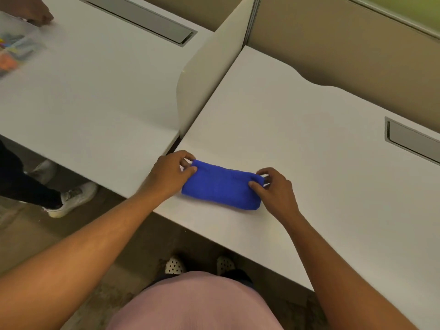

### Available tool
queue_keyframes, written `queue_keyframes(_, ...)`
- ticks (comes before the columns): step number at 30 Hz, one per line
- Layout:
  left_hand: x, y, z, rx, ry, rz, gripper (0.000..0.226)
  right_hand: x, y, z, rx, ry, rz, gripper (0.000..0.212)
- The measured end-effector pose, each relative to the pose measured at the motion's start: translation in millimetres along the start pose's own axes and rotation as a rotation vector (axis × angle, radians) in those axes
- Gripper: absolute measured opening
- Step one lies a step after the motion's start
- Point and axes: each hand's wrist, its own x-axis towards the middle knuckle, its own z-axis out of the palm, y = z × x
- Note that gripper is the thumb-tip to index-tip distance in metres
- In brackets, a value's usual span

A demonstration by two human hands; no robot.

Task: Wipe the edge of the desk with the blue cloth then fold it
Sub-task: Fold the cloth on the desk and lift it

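The blue cloth (221, 185) lies folded into a narrow rectangle on the white desk (309, 163), close to the desk's near edge and left corner. My left hand (170, 173) pinches the cloth's far left corner between thumb and fingers. My right hand (276, 189) pinches its far right corner the same way. Both hands rest low on the desk surface at either end of the cloth.
A white divider panel (209, 75) stands between this desk and the neighbouring desk (83, 96) on the left. A grey cable hatch (412, 139) sits at the right. Another person's hand (35, 13) and a clear box of coloured items (14, 51) are far left; their shoe (73, 198) is on the floor.
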Motion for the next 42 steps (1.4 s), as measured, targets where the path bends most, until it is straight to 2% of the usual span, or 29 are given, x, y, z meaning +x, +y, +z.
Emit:
queue_keyframes(4, 3, -9, 12, 0.145, 0.019, 0.041, 0.023, 2, 0, 12, -0.172, 0.063, -0.063, 0.047)
queue_keyframes(7, -8, -12, 15, 0.194, 0.113, 0.094, 0.024, -15, 2, 18, -0.359, 0.190, -0.321, 0.035)
queue_keyframes(9, -17, -10, 18, 0.185, 0.198, 0.114, 0.023, -28, 7, 24, -0.431, 0.163, -0.506, 0.030)
queue_keyframes(11, -26, -7, 21, 0.154, 0.263, 0.121, 0.022, -37, 12, 31, -0.476, 0.084, -0.597, 0.030)
queue_keyframes(15, -35, -9, 27, 0.169, 0.300, 0.149, 0.021, -38, 17, 42, -0.536, 0.026, -0.617, 0.040)
queue_keyframes(18, -40, -18, 30, 0.323, 0.276, 0.154, 0.021, -34, 15, 47, -0.622, 0.027, -0.618, 0.048)
queue_keyframes(21, -43, -24, 31, 0.491, 0.313, 0.317, 0.028, -33, 12, 50, -0.663, 0.049, -0.587, 0.054)
queue_keyframes(24, -49, -28, 32, 0.612, 0.136, 0.598, 0.053, -31, 8, 48, -0.677, 0.034, -0.580, 0.052)
queue_keyframes(26, -53, -29, 36, 0.698, 0.021, 0.632, 0.064, -29, 5, 46, -0.675, 0.029, -0.587, 0.046)
queue_keyframes(30, -50, -25, 41, 0.606, 0.066, 0.570, 0.056, -25, -2, 33, -0.610, 0.066, -0.611, 0.032)
queue_keyframes(35, -35, 4, 26, 0.231, 0.005, 0.476, 0.036, -22, -7, 2, -0.560, -0.011, -0.590, 0.040)
queue_keyframes(39, -13, 47, 14, -0.012, -0.216, 0.361, 0.030, -21, -4, -21, -0.413, -0.260, -0.426, 0.056)
queue_keyframes(42, 8, 82, 7, -0.076, -0.461, 0.302, 0.033, -15, 3, -47, -0.192, -0.390, -0.264, 0.036)
